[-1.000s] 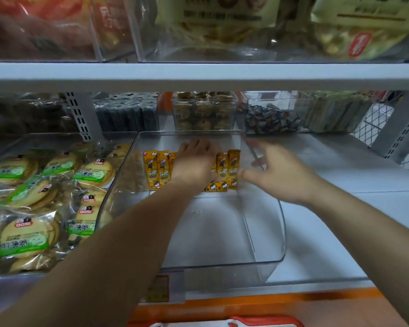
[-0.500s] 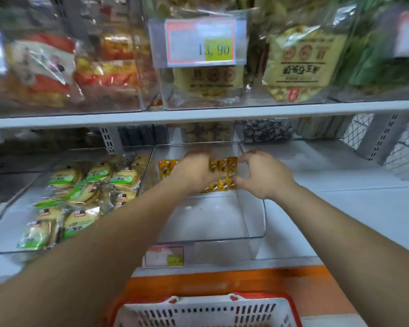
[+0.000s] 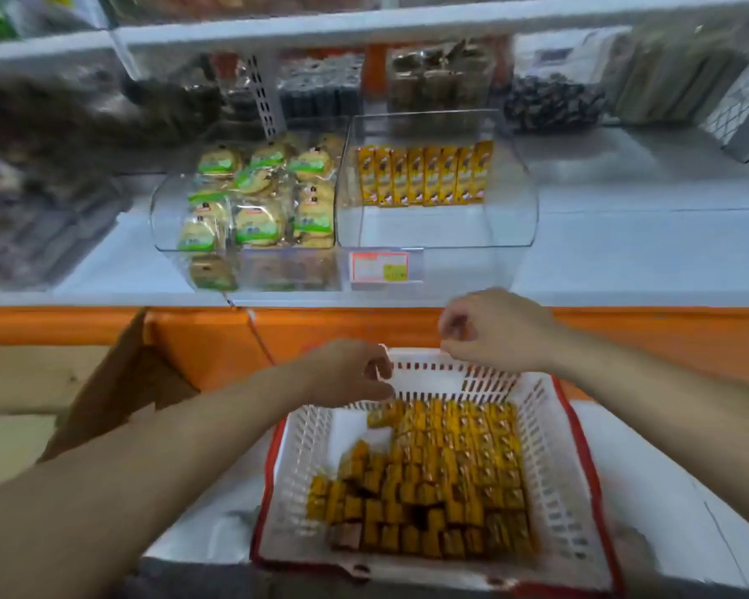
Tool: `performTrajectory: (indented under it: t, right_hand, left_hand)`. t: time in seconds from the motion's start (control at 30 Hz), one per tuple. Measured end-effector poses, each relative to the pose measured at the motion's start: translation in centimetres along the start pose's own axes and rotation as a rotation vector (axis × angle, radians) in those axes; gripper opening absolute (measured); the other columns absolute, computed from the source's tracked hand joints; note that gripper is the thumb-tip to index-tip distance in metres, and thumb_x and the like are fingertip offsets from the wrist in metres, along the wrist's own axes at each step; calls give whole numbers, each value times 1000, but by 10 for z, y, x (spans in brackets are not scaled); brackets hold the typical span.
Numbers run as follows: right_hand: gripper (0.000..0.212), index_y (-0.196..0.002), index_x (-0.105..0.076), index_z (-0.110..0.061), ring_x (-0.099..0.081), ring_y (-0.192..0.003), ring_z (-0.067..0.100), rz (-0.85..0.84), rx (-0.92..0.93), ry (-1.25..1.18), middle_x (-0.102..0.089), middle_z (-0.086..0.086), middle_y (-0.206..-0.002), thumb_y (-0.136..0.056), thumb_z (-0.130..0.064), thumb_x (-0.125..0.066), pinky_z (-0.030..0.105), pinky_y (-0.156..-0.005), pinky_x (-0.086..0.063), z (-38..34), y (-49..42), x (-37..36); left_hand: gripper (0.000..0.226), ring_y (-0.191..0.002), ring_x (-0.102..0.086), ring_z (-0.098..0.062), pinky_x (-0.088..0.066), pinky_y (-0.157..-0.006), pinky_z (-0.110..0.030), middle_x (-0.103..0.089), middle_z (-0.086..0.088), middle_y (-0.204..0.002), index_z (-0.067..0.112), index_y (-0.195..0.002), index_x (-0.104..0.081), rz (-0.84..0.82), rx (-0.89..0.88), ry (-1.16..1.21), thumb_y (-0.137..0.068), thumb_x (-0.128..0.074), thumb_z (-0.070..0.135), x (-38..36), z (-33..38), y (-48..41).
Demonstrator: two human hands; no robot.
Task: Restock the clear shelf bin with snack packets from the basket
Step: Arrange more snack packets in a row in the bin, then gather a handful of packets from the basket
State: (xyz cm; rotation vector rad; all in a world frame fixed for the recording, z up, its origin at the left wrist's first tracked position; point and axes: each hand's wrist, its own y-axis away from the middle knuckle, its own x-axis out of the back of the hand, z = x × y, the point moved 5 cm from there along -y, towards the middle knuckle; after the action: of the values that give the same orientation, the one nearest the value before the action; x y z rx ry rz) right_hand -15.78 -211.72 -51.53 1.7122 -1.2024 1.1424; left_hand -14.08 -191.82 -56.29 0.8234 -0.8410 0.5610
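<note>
Two clear bins sit at centre frame. The right bin [image 3: 520, 218] holds eight yellow packets [image 3: 424, 177] in one row; the left bin [image 3: 165, 218] holds roughly a dozen cakes [image 3: 258, 222]. One price tag [image 3: 379, 267]. One basket [image 3: 303, 447], lower centre, holds loose packets [image 3: 450, 477] too many to count.

Bin [image 3: 433, 229] is clear glossy plastic, basket [image 3: 554, 469] white matt slotted plastic, packets [image 3: 450, 469] shiny yellow film

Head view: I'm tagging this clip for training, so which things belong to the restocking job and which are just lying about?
Job: clear bin, row of yellow packets inside it, basket, loose packets in the basket, left hand, right hand.

Lying about: round biscuit packs in the next bin, price tag, cardboard box, dark sweets at the back.
</note>
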Motion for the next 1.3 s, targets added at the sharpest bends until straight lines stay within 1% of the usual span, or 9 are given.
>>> performTrajectory:
  t: [0.1, 0.17, 0.3, 0.47, 0.6, 0.73, 0.9, 1.13, 1.3]
  right_hand:
    - [6, -89, -66, -28, -65, -89, 11, -293, -89, -70, -69, -12, -89, -85, -33, -66, 26, -96, -47, 25, 9, -97]
    - [10, -95, -64, -27, -64, -98, 16, -399, -181, -155, -66, -5, -99, -87, -29, -68, 29, -91, -48, 42, 13, -151]
    - [40, -127, -61, -23, -59, -112, 20, -394, -289, -240, -61, 0, -125, -89, -33, -69, 30, -90, -47, 56, 8, -229]
    - [56, -134, -56, -35, -50, -123, 21, -340, -178, -127, -55, -6, -135, -82, -47, -72, 36, -99, -45, 37, -5, -286]
    - [59, -132, -58, -35, -48, -117, 24, -312, -130, -81, -51, -1, -125, -80, -63, -64, 42, -92, -51, 29, -10, -302]
    - [58, -128, -62, -31, -47, -116, 26, -283, -121, 17, -47, 3, -124, -81, -64, -64, 41, -90, -49, 26, -17, -310]
    - [71, -132, -56, -32, -42, -119, 27, -360, -127, 13, -42, 3, -126, -74, -72, -65, 46, -96, -47, 23, -23, -313]
    - [61, -129, -59, -34, -41, -120, 22, -288, 22, 22, -45, -6, -133, -76, -58, -74, 39, -92, -48, 9, -25, -304]
    - [49, -128, -61, -40, -46, -114, 21, -318, 104, 75, -46, -4, -126, -81, -51, -72, 35, -83, -49, 7, -25, -305]
  left_hand:
    - [36, -106, -63, -19, -53, -95, -37, -68, -1, -120, 19, -122, -65, -57, 139, 55, -95, -66, 44, -67, -37, -20]
    - [42, -113, -61, -23, -51, -98, -38, -64, -2, -128, 19, -130, -60, -75, 226, 115, -96, -65, 44, -107, -59, -32]
    - [57, -121, -58, -26, -50, -103, -42, -58, -5, -138, 24, -142, -50, -90, 401, 232, -92, -69, 44, -170, -94, -53]
    - [79, -126, -55, -31, -48, -107, -44, -47, -12, -147, 28, -149, -44, -136, 403, 289, -83, -77, 53, -219, -119, -73]
    - [69, -116, -59, -29, -51, -100, -45, -53, -9, -134, 30, -137, -57, -217, 334, 238, -80, -75, 63, -239, -127, -81]
    - [48, -111, -58, -21, -49, -89, -36, -63, -2, -127, 27, -123, -68, -90, 366, 386, -84, -76, 54, -238, -140, -84]
    - [36, -106, -61, -27, -50, -83, -38, -63, -6, -116, 29, -121, -64, 25, 375, 503, -91, -71, 47, -239, -145, -81]
    - [28, -82, -61, -21, -52, -69, -36, -61, -4, -98, 32, -121, -60, 117, 393, 597, -96, -67, 41, -235, -146, -75]
    - [28, -90, -61, -20, -52, -71, -34, -62, -3, -109, 31, -119, -60, 51, 377, 537, -95, -67, 42, -235, -144, -74]
